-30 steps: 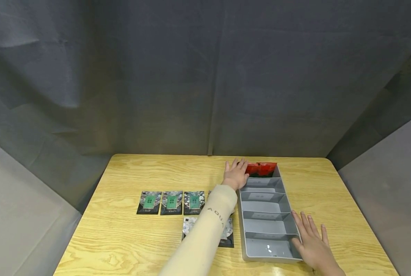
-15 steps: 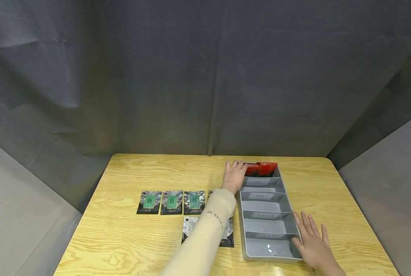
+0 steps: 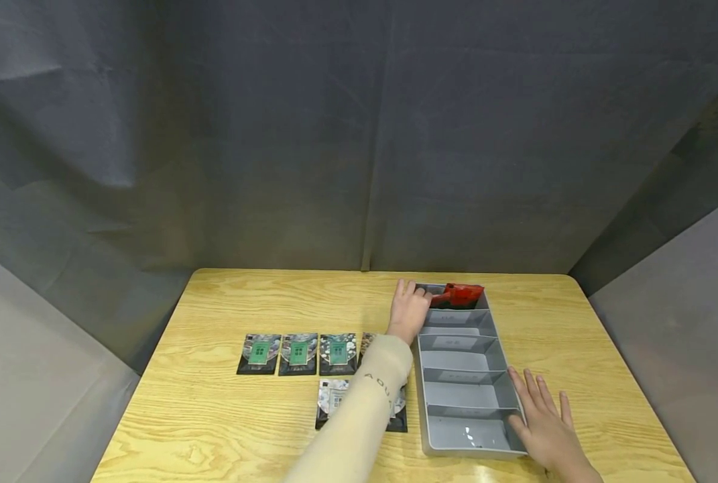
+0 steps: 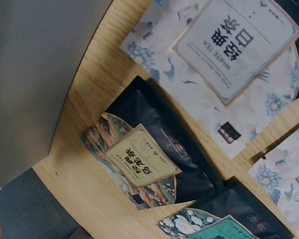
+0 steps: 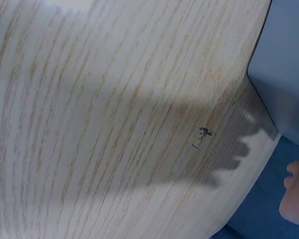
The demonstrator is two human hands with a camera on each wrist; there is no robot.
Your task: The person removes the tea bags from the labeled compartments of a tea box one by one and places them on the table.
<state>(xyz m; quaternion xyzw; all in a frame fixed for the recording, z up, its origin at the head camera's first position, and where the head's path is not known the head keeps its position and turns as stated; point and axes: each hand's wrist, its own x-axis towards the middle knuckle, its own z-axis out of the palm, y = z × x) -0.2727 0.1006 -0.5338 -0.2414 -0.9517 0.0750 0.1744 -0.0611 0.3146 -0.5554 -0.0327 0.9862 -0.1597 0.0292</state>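
Observation:
My left hand (image 3: 409,314) is at the far left corner of a grey divided box (image 3: 422,402). Its fingertips reach over the rim into the farthest compartment, beside red packets (image 3: 464,296); whether they pinch one is hidden. Only a sliver of that hand shows in the left wrist view, past the box's grey wall (image 4: 35,74). My right hand (image 3: 546,429) rests along the near right side of the box, fingers spread and straight, thumb over the rim. The right wrist view catches some of its fingertips (image 5: 296,194) beyond the box corner (image 5: 284,64).
Left of the box lie flat tea packets: several with green labels (image 3: 298,353) in a row, an oolong one with a cream label (image 4: 142,159), and white tea packets (image 4: 229,50) in front, partly under my left sleeve (image 3: 359,416). A dark curtain (image 3: 286,168) stands behind the table.
My left fingers have drawn in from straight along the corner to bent over the rim. The left red packet has sunk and tilted there. My right hand has stayed put.

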